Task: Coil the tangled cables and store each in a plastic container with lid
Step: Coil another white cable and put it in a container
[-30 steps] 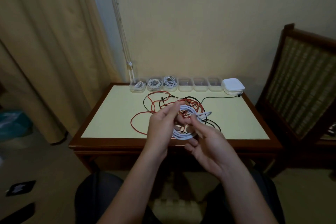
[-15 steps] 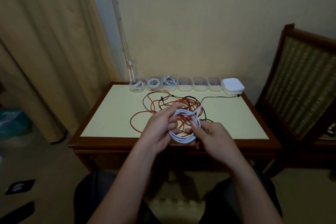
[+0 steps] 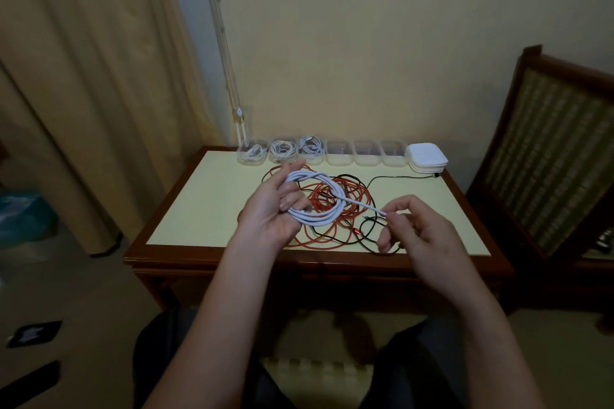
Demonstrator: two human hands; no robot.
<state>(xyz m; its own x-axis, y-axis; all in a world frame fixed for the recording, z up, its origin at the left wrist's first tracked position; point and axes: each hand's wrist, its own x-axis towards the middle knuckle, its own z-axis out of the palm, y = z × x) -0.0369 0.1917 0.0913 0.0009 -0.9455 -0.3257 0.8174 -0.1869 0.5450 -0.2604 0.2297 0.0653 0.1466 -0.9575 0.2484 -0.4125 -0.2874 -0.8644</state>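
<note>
left hand [image 3: 270,214] holding the white cable [image 3: 337,196] looped round its fingers, right hand [image 3: 417,231] pinching its loose end, both hanging above the red and black tangle [image 3: 319,242] lying on the worktop [image 3: 199,202]

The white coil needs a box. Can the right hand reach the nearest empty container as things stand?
Probably yes: between the right hand and the empty container lie only flat red and black cables, nothing upright. But it is busy pinching the white cable.
</note>
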